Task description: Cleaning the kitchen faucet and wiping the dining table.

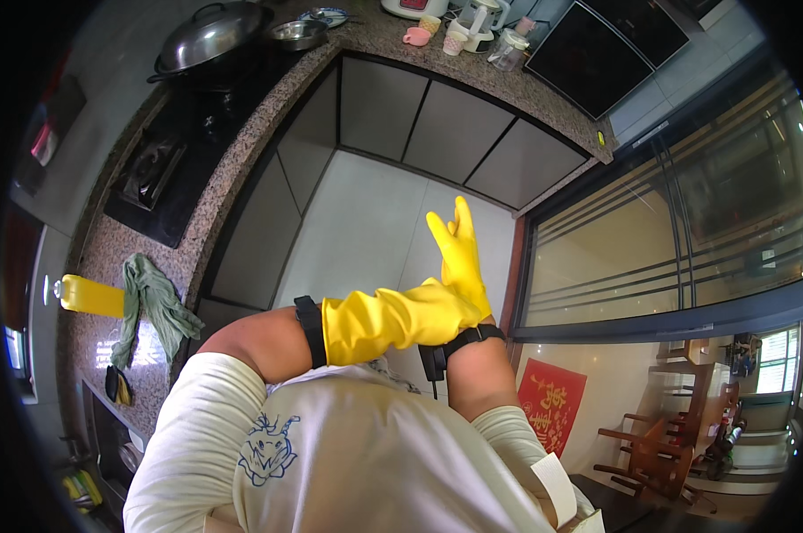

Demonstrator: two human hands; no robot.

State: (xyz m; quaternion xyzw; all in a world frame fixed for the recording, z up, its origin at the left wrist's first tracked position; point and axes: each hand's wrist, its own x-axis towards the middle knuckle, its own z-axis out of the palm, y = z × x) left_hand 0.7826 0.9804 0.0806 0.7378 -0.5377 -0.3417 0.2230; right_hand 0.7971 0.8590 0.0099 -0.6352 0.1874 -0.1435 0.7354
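Long yellow rubber gloves cover both of my hands in front of my chest. My left hand [449, 308] lies across the right wrist. It seems to grip the bunched cuff of the right glove [480, 305]; most of its fingers are hidden. The left glove's wrinkled sleeve [381, 323] reaches up the forearm to a black strap [310, 332]. My right hand [461, 250] points away from me, holding nothing, fingers apart. Another black strap [476, 338] with a small dark device [433, 361] circles the right forearm, just beyond the glove.
On the granite counter [205, 250] at left are a green cloth [149, 303], a yellow pump bottle [93, 295] and a gas stove [149, 170]. A lidded wok [208, 40] sits farther along. Cups [418, 36] and a kettle [473, 26] line the back. A sliding glass door [667, 226] borders the right.
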